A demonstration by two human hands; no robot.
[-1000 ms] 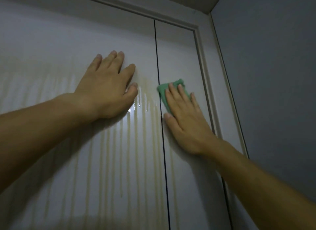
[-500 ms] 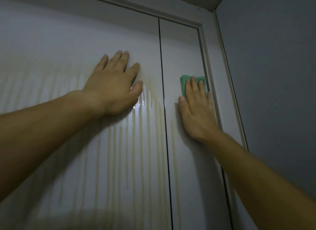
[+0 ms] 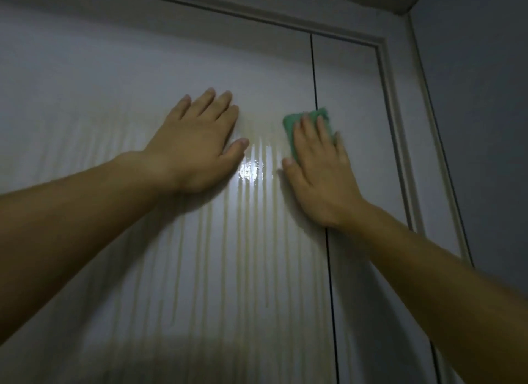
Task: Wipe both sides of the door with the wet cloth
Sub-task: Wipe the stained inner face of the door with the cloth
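The white door (image 3: pixel 143 69) fills the view, wet with many yellowish drip streaks running down below my hands. My left hand (image 3: pixel 197 143) lies flat on the wide panel, fingers spread, holding nothing. My right hand (image 3: pixel 320 169) presses a green cloth (image 3: pixel 294 123) flat against the door, straddling the thin dark vertical seam (image 3: pixel 314 77). Only the cloth's top and left edge show past my fingers. A bright wet glare sits between the two hands.
The door frame (image 3: pixel 391 112) runs down the right side, close to my right hand. A grey side wall (image 3: pixel 480 126) stands beyond it, and the ceiling corner (image 3: pixel 405 0) shows at top right.
My right hand has slid the cloth left from beside the frame to the seam. My left hand has stayed flat in place. The view has shifted left.
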